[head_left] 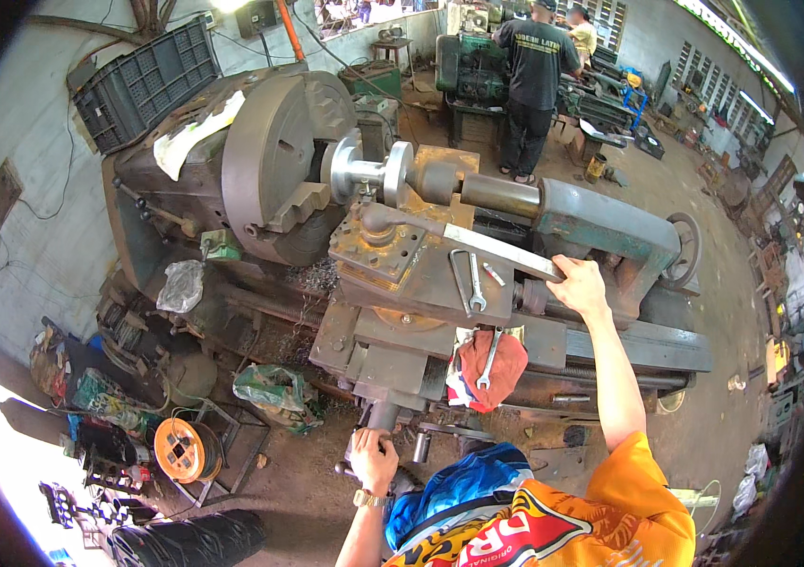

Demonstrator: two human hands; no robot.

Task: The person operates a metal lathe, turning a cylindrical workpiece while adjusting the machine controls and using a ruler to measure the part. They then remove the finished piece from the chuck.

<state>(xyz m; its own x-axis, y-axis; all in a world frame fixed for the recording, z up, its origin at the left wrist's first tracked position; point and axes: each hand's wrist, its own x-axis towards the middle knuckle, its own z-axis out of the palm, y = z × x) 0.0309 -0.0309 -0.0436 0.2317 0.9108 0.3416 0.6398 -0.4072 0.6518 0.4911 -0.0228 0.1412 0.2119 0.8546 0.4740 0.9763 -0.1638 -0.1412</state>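
Observation:
My right hand (580,286) is closed round the far end of a long flat-sided lever (506,252). The lever's round head sits on the square tool post (378,248) of a large lathe. My left hand (374,458) is wrapped round a crank handle (345,470) below the cross slide (385,367). A shiny spool-shaped metal workpiece (364,173) sits between the chuck (284,156) and the tailstock (600,222). An open-end wrench (477,283) and a bent rod (460,280) lie on the carriage. Another wrench (488,364) rests on a red cloth (501,378).
A black crate (149,85) and a pale cloth (196,137) lie on the headstock. An orange cable reel (182,450) and plastic bags (279,392) are on the left floor. Two people, one in a dark shirt (536,61), stand at machines behind.

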